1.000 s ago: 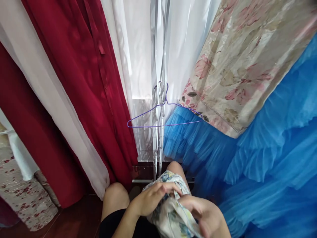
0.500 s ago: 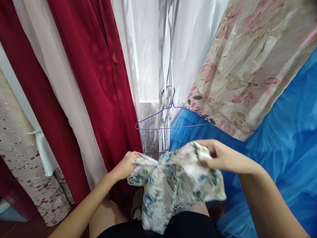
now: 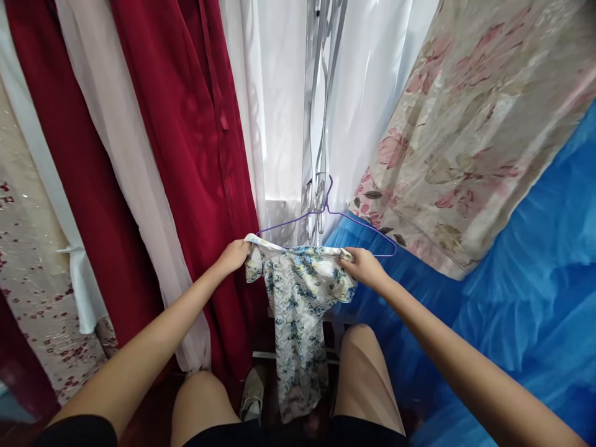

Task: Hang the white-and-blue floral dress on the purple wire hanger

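A small short-sleeved floral dress (image 3: 298, 310), white with blue, green and yellow print, hangs stretched between my two hands. My left hand (image 3: 236, 254) is closed on its left shoulder, and my right hand (image 3: 363, 264) pinches the upper edge near the right shoulder. Just behind the neckline is a thin purple hanger (image 3: 367, 226), hung among white ribbons (image 3: 321, 124). Its lower left part is hidden by the dress, so I cannot tell whether that end is inside the sleeve. The right end of the hanger shows bare beyond my right hand.
Dark red cloth (image 3: 186, 155) and pale pink cloth (image 3: 125, 149) hang on the left. White drapes (image 3: 279, 105) are behind the hanger. On the right hang a beige floral fabric (image 3: 456, 143) and ruffled blue tulle (image 3: 521, 279). A shoe (image 3: 254, 388) shows below, between my knees.
Both hands have moved up and forward to the hanger with the dress. The bunched dress now hangs down lengthwise, its top edge pulled straight. My right hand has come inward.
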The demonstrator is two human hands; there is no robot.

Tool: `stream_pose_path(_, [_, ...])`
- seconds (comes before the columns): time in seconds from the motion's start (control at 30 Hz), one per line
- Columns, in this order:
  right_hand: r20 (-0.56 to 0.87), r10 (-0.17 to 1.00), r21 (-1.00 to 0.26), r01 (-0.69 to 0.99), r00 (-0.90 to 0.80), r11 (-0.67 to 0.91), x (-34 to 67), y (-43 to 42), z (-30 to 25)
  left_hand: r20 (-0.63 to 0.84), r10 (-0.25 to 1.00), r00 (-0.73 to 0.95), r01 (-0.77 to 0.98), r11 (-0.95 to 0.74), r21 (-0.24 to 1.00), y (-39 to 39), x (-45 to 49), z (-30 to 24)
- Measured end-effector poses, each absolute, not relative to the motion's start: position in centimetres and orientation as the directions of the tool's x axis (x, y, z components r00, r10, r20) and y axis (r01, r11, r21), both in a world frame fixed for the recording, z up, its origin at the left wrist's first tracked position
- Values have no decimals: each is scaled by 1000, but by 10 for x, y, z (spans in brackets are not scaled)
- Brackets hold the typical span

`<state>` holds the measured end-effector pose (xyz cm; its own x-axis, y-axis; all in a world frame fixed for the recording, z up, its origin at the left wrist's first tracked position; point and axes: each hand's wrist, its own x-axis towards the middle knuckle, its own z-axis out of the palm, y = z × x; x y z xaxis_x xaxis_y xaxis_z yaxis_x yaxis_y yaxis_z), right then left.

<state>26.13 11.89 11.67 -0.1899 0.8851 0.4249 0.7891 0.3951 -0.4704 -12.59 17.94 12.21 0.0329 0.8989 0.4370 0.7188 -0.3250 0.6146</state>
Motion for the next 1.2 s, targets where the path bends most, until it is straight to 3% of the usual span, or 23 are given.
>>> stream_pose_path(0.17, [434, 880, -466, 788, -193, 402, 251, 97, 106, 529, 846, -64, 605, -389, 695, 194, -103, 144])
stream_pose_path(0.33, [470, 867, -490, 768, -166, 412, 243, 80, 103, 613, 790, -14, 511, -521, 684, 185, -75, 167])
stream_pose_path(0.4, [475, 866, -503, 759, -157, 413, 238, 78, 103, 645, 762, 64, 545, -568, 617, 172, -64, 177])
stream_pose_path(0.6, [489, 855, -552, 699, -172, 456, 230, 73, 98, 713, 643, 279, 793, -573, 206, 131, -36, 192])
stream_pose_path(0.7, [564, 816, -560, 669, -124, 489, 243, 64, 94, 713, 631, 306, 822, -553, 136, 127, -34, 187])
stream_pose_path(0.87, [677, 724, -577, 703, 128, 416, 285, 55, 95, 723, 619, 307, 851, -519, 82, 130, -42, 181])
stream_pose_path(0.97, [634, 752, -609, 716, 181, 342, 308, 58, 107, 705, 640, 304, 847, -521, 107, 130, -45, 184])
stream_pose_path(1.07, [546, 828, -662, 673, 131, 330, 321, 57, 130, 743, 637, 204, 820, -526, 225, 134, -52, 188])
stream_pose_path(1.13, [415, 908, -756, 578, 60, 307, 326, 55, 148, 776, 629, 54, 805, -487, 338, 142, -62, 189])
stream_pose_path(1.2, [198, 979, -892, 405, -48, 200, 328, 55, 160, 738, 673, -54, 763, -449, 465, 150, -74, 188])
